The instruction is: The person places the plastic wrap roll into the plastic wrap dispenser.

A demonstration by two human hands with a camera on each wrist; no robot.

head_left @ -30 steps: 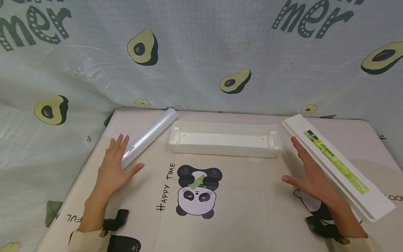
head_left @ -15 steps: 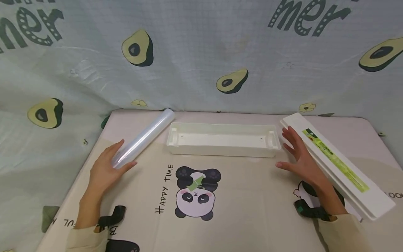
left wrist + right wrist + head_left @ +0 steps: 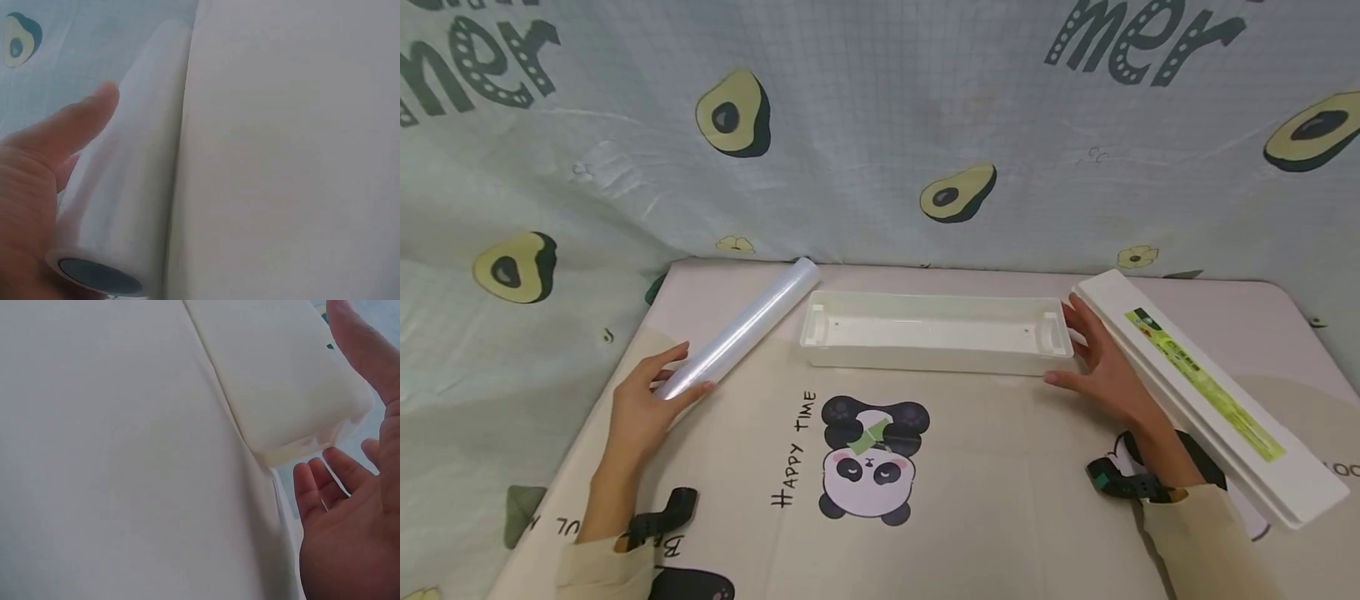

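Note:
In the head view a roll of cling film [image 3: 748, 329] lies slantwise on the left of the table. My left hand [image 3: 636, 408] holds its near end, thumb on the right side and bent fingers on the left. The left wrist view shows the roll's round hollow end [image 3: 100, 276] beside the palm. Near the table's back lies a long white open box [image 3: 932, 354]. My right hand [image 3: 1108, 371] is at the box's right end, fingers bent slightly behind it and thumb in front; contact is hard to tell. The right wrist view shows fingertips [image 3: 306, 472] by the box's corner.
A long white lid [image 3: 1187, 417] with a green label lies slantwise on the right, close beside my right hand. The tablecloth [image 3: 970, 467] has a printed panda. A sheet [image 3: 850, 167] with avocado prints hangs behind the table.
My left hand has come down round the near end of the roll. The right hand has moved left, away from the lid, to the end of the box.

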